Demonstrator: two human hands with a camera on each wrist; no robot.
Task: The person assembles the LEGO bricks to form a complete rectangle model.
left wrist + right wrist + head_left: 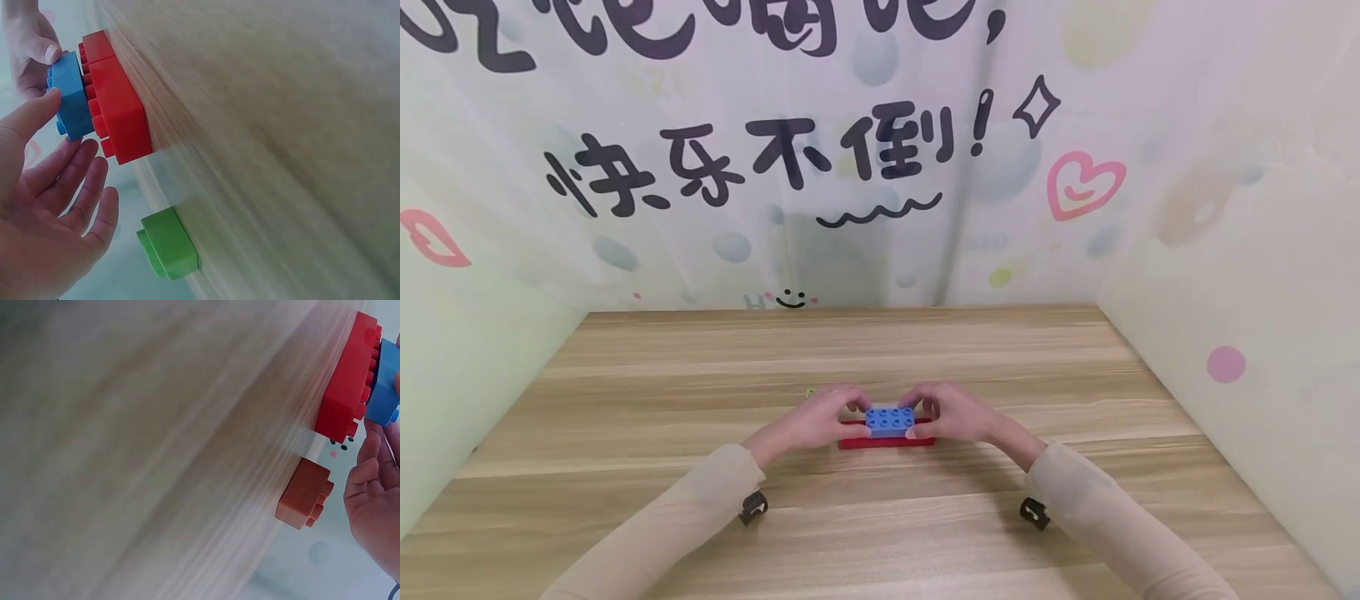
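A blue toy building brick (891, 422) with two rows of studs is held between both hands, over the middle of a row of red bricks (887, 443). My left hand (827, 417) pinches its left end, thumb on the near side and the other fingers loosely bent. The right hand (958, 412) pinches the right end in the same manner. In the left wrist view, the red row (122, 112) is two bricks end to end, and its studs show below the blue brick (70, 97). Whether the studs are pushed in, I cannot tell.
Behind the left hand stands a green brick (170, 244), mostly hidden in the head view. An orange-brown brick (304, 494) is near the right hand. The wood-grain table (880, 533) meets a printed cloth wall (880, 250) at the back, with pale side walls.
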